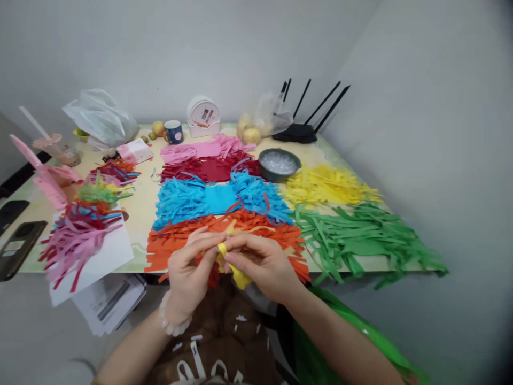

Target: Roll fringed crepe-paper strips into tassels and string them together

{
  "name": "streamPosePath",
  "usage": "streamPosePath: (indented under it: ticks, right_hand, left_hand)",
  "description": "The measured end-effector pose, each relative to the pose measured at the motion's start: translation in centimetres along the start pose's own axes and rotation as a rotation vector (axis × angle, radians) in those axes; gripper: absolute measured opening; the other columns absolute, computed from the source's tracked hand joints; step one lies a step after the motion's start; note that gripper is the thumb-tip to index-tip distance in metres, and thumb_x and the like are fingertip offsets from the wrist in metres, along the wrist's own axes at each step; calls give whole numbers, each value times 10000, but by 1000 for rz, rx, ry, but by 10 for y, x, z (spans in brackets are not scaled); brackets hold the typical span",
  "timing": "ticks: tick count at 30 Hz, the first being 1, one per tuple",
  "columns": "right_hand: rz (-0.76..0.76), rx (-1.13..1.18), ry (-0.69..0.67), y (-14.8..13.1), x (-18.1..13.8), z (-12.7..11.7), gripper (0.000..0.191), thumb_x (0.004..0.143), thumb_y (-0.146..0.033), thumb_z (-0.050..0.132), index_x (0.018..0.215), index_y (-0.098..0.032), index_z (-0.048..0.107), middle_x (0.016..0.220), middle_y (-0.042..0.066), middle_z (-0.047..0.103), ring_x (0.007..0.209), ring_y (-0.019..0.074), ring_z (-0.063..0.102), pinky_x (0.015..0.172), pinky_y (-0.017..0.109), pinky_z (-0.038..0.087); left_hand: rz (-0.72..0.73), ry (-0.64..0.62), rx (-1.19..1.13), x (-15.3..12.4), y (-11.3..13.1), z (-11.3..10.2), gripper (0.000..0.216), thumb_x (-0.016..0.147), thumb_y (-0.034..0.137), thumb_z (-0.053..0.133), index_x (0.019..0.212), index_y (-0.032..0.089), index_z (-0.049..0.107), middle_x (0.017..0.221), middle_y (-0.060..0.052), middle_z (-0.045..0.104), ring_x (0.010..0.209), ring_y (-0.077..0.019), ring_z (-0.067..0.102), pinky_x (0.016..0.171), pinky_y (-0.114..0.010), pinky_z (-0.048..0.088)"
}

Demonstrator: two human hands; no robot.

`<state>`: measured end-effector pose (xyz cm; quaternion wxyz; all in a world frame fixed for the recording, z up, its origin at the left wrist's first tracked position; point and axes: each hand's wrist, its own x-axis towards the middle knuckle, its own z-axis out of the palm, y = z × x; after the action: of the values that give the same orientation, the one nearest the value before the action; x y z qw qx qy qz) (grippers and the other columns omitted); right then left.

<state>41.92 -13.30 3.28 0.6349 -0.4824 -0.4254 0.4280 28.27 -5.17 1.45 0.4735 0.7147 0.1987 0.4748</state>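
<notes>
Both hands meet at the table's front edge around a yellow fringed paper strip. My left hand, with a white bead bracelet on the wrist, pinches one part of it between thumb and forefinger. My right hand grips the strip from the other side, and its yellow end hangs below the fingers. Behind and under the hands lies orange fringed paper. Beyond it come blue fringed paper, dark red fringed paper and pink fringed paper in rows.
Yellow fringe and green fringe lie on the right. A grey bowl stands before a black router. Finished-looking multicoloured tassels rest on white paper at left, near a phone and a mug.
</notes>
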Motion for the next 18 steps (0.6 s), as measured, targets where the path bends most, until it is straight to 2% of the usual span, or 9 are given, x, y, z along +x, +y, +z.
streamPosePath:
  ticks: [5,8,10,11,12,13,14,16,18]
  right_hand:
    - [-245,-320,122,0,7,0,46,889,-249,648,879,-207,662,798,16,721,708,132,678,669,236,549]
    - [-451,-567,-5,-2,22,-15,102,929,-226,602,960,-223,699,909,41,758,855,162,703,799,285,555]
    - [-514,-727,-20,-5,48,-48,145,945,-265,584,961,-218,720,941,54,766,906,183,701,853,317,543]
    - [-494,-818,63,-6,66,-73,183,954,-286,566,920,-208,728,929,60,766,896,189,698,854,324,536]
    - [-410,-937,239,-8,86,-101,230,958,-306,548,880,-191,731,920,75,764,895,202,694,851,334,530]
    - [-277,-1077,402,-9,107,-131,281,962,-311,521,831,-177,731,878,89,758,892,214,689,842,337,521]
    - [-112,-1214,480,-9,128,-162,306,958,-312,509,803,-173,733,859,99,755,901,219,684,838,329,512]
    - [2,-1280,520,-5,161,-214,271,903,-263,576,717,-132,725,808,154,742,875,239,679,822,338,496]
    - [74,-1314,528,4,180,-248,266,837,-236,660,593,-131,681,726,161,722,842,227,673,799,320,480]
  left_hand:
    - [-97,23,-78,9,-6,9,126,872,281,710,951,226,790,1013,-69,784,999,-220,720,923,-356,572]
    - [-110,133,-115,12,-17,10,65,866,254,717,894,240,774,959,-35,775,973,-192,709,940,-338,554]
    - [-137,202,-123,15,-19,7,75,894,252,682,871,238,752,921,-19,762,981,-180,692,1004,-349,514]
    - [-156,221,-142,16,-16,5,80,902,263,670,867,234,736,892,-14,748,963,-174,683,1016,-352,502]
    - [-183,226,-176,17,-13,2,91,908,279,661,858,229,717,842,-8,724,913,-166,673,998,-344,506]
    - [-222,213,-215,18,-7,0,117,915,299,650,839,221,694,778,-1,687,838,-155,655,951,-326,520]
    - [-274,178,-250,18,-2,-3,158,923,320,634,811,213,669,715,4,641,754,-143,626,874,-299,536]
    - [-398,81,-288,16,8,-6,243,942,357,595,760,200,624,627,11,552,621,-122,546,683,-240,519]
    - [-503,10,-278,12,12,-8,292,955,383,569,738,193,609,599,11,504,567,-108,490,561,-203,455]
